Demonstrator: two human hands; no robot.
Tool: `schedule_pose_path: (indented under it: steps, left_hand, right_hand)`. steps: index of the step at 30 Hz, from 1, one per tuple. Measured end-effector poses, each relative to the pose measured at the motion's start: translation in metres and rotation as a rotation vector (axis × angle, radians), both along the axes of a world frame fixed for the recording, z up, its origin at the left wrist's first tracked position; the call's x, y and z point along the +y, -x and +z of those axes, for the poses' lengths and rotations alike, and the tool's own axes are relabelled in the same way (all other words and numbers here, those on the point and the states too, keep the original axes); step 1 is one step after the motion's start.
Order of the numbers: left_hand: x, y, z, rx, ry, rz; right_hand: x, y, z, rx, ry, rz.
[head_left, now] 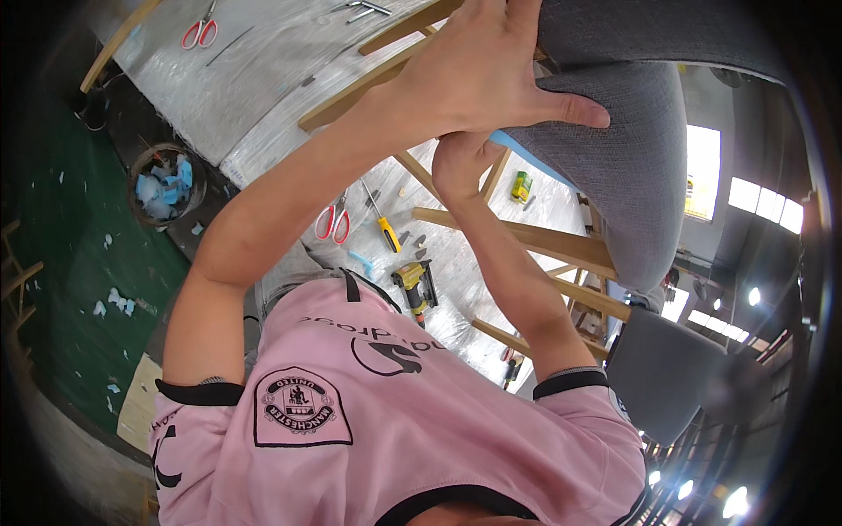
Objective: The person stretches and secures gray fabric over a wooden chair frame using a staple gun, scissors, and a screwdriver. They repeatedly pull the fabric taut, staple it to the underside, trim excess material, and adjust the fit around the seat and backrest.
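A grey fabric-covered chair [614,149] with wooden legs lies tipped on the table in front of me to the right, its padded seat turned sideways. My left hand [478,74] presses against the upholstery, thumb stretched across the grey cloth. Its fingers point upward, spread from the thumb, and their tips run out of view. Beneath the left wrist, my right hand [465,167] is curled at the lower edge of the padding. What it grips is hidden behind the left hand. Beside it a strip of light blue foam [535,158] shows along the seat edge.
On the film-covered table [263,105] lie red-handled scissors [333,223], a second pair of scissors [201,33], a yellow-handled screwdriver [388,235], a staple gun [417,285] and a small green-yellow box [521,187]. A scrap bucket [145,210] stands left; another grey chair [662,377] stands right.
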State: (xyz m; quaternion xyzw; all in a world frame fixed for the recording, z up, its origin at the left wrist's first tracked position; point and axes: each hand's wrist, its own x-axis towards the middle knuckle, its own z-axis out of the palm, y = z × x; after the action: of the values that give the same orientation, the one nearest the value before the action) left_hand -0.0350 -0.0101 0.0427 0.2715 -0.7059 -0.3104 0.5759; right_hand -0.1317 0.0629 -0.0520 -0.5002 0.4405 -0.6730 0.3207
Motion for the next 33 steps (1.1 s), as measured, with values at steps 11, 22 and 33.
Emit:
schedule_pose_path:
  steps: [11,22,33]
  left_hand:
    - [-0.013,0.009,-0.01,0.107,-0.011,0.011]
    - [-0.043,0.02,-0.024,0.211,0.055,0.056]
    - [-0.041,0.008,-0.005,0.443,-0.159,-0.19]
  right_hand:
    - [-0.023,0.064,0.004,0.398,-0.069,0.219]
    - [-0.066,0.111,0.044,0.987,-0.196,0.143]
    - [-0.147,0.146,0.03,1.199,-0.137,-0.602]
